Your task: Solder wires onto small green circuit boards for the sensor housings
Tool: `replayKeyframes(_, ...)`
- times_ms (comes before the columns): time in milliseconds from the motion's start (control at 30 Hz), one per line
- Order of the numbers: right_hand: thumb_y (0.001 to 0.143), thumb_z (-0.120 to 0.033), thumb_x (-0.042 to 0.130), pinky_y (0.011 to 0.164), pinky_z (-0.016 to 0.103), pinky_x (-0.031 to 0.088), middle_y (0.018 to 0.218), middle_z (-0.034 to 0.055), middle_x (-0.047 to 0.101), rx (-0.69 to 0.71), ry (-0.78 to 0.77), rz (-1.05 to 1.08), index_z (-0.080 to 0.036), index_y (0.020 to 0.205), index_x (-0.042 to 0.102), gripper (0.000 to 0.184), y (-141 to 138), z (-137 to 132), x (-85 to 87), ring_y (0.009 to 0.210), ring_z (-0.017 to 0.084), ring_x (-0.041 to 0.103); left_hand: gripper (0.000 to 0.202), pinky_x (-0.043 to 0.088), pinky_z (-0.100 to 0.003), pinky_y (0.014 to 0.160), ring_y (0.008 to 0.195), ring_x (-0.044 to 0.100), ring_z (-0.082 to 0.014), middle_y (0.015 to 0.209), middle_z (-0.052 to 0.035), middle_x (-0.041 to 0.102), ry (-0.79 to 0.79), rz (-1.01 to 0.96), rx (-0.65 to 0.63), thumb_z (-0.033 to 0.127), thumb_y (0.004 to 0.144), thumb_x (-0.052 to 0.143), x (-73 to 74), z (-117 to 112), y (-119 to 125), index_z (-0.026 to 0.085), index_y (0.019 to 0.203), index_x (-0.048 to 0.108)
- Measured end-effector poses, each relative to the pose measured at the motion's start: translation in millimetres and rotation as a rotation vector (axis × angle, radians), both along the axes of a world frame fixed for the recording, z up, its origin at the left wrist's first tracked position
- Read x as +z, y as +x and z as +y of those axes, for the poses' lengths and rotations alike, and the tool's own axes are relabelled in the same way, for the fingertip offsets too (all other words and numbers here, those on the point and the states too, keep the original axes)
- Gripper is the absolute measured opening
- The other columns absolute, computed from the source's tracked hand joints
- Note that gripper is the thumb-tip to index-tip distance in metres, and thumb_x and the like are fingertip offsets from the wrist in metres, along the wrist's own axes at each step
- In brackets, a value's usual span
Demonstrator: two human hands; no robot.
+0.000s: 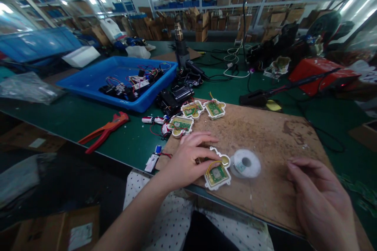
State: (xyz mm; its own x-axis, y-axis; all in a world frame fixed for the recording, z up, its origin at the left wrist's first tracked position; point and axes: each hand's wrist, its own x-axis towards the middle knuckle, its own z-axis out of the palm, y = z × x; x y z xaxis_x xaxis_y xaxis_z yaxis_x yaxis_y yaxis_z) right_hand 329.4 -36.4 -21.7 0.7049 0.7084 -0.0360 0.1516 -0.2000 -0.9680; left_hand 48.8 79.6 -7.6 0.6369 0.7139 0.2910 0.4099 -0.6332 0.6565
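My left hand (188, 157) rests over a green circuit board in a white housing (217, 182), near the front edge of a brown work board. Its thumb and forefinger close around the upper part of the housing, beside the yellow wires (208, 169). A white spool (246, 163), apparently of solder wire, lies just right of the housing. My right hand (321, 196) is over the right side of the brown board (265, 133), thumb and forefinger pressed together; whatever they hold, if anything, cannot be made out. Several similar boards in white housings (180, 124) lie beyond my left hand.
Red pliers (108, 129) lie on the green table at left, before a blue tray (97, 72) with wired parts. A hot-air gun (182, 49) stands behind. On the right are a soldering iron (282, 88), a yellow sponge (273, 105) and a red box (321, 74).
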Motion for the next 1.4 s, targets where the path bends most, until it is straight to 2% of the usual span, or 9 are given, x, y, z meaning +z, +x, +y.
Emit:
replayKeyframes(400, 0.074, -0.055, 0.082, 0.074, 0.029, 0.043, 0.093, -0.0011, 0.067, -0.009, 0.011, 0.032, -0.026, 0.096, 0.070, 0.038, -3, 2, 4.6, 0.086, 0.016, 0.057, 0.009, 0.043, -0.051, 0.110, 0.125, 0.066, -0.0251, 0.122, -0.0036, 0.078, -0.082, -0.119, 0.036, 0.022, 0.096, 0.069, 5.6, -8, 5, 0.026, 0.102, 0.075)
replayKeyframes(600, 0.071, -0.061, 0.080, 0.070, 0.030, 0.043, 0.089, 0.0001, 0.066, 0.001, -0.030, 0.016, -0.025, 0.095, 0.069, 0.044, -3, 1, 8.9, 0.082, 0.018, 0.058, 0.012, 0.038, -0.046, 0.111, 0.118, 0.071, -0.0224, 0.116, -0.0009, 0.081, -0.184, -0.154, 0.096, 0.022, 0.102, 0.059, 6.1, -16, 7, 0.025, 0.105, 0.070)
replayKeyframes(733, 0.072, -0.062, 0.079, 0.070, 0.029, 0.046, 0.089, 0.0009, 0.067, 0.009, -0.019, -0.017, -0.024, 0.094, 0.069, 0.045, -4, 2, 7.0, 0.083, 0.018, 0.059, 0.011, 0.034, -0.047, 0.112, 0.119, 0.072, -0.0233, 0.113, -0.0004, 0.081, -0.180, -0.162, 0.092, 0.020, 0.100, 0.060, 8.5, -20, 12, 0.025, 0.103, 0.069)
replayKeyframes(900, 0.071, -0.060, 0.081, 0.072, 0.029, 0.051, 0.092, 0.0022, 0.069, 0.042, 0.046, -0.043, -0.024, 0.098, 0.070, 0.046, 9, 8, 14.3, 0.082, 0.018, 0.061, 0.010, 0.042, -0.042, 0.105, 0.106, 0.076, -0.0217, 0.107, 0.0001, 0.083, -0.152, -0.253, 0.072, 0.019, 0.097, 0.064, 11.5, -26, 24, 0.025, 0.099, 0.072)
replayKeyframes(1000, 0.072, -0.058, 0.083, 0.070, 0.028, 0.053, 0.096, 0.0033, 0.070, 0.117, 0.078, -0.014, -0.023, 0.105, 0.070, 0.050, 25, 32, 33.2, 0.084, 0.018, 0.063, 0.011, 0.052, -0.034, 0.087, 0.093, 0.077, -0.0199, 0.099, -0.0006, 0.082, -0.202, -0.250, 0.070, 0.023, 0.097, 0.065, 8.6, -30, 29, 0.025, 0.099, 0.075)
replayKeyframes(1067, 0.074, -0.055, 0.083, 0.070, 0.027, 0.054, 0.104, 0.0054, 0.071, 0.161, 0.062, 0.031, -0.022, 0.112, 0.069, 0.053, 36, 62, 46.4, 0.090, 0.019, 0.066, 0.013, 0.053, -0.030, 0.077, 0.085, 0.076, -0.0185, 0.092, -0.0002, 0.082, -0.253, -0.250, 0.116, 0.027, 0.098, 0.065, 3.9, -33, 32, 0.025, 0.096, 0.077)
replayKeyframes(1133, 0.077, -0.051, 0.081, 0.068, 0.026, 0.054, 0.101, 0.0057, 0.071, 0.154, 0.018, 0.066, -0.020, 0.115, 0.068, 0.051, 45, 100, 53.9, 0.088, 0.018, 0.067, 0.014, 0.054, -0.027, 0.074, 0.081, 0.076, -0.0176, 0.088, 0.0005, 0.082, -0.289, -0.269, 0.162, 0.030, 0.097, 0.066, -2.0, -37, 33, 0.026, 0.093, 0.079)
replayKeyframes(1300, 0.094, -0.043, 0.069, 0.057, 0.023, 0.049, 0.083, -0.0005, 0.065, 0.101, -0.038, 0.015, -0.015, 0.102, 0.066, 0.029, 65, 195, 46.6, 0.064, 0.009, 0.057, 0.014, 0.055, -0.026, 0.073, 0.081, 0.076, -0.0193, 0.091, -0.0017, 0.083, -0.365, -0.306, 0.214, 0.033, 0.094, 0.071, -11.2, -40, 35, 0.027, 0.089, 0.082)
replayKeyframes(1400, 0.098, -0.043, 0.066, 0.057, 0.023, 0.048, 0.077, -0.0034, 0.061, 0.090, -0.038, -0.037, -0.015, 0.094, 0.065, 0.028, 75, 224, 41.0, 0.060, 0.008, 0.053, 0.016, 0.055, -0.025, 0.069, 0.076, 0.073, -0.0178, 0.087, -0.0035, 0.080, -0.476, -0.329, 0.214, 0.034, 0.093, 0.071, -7.3, -39, 33, 0.023, 0.087, 0.080)
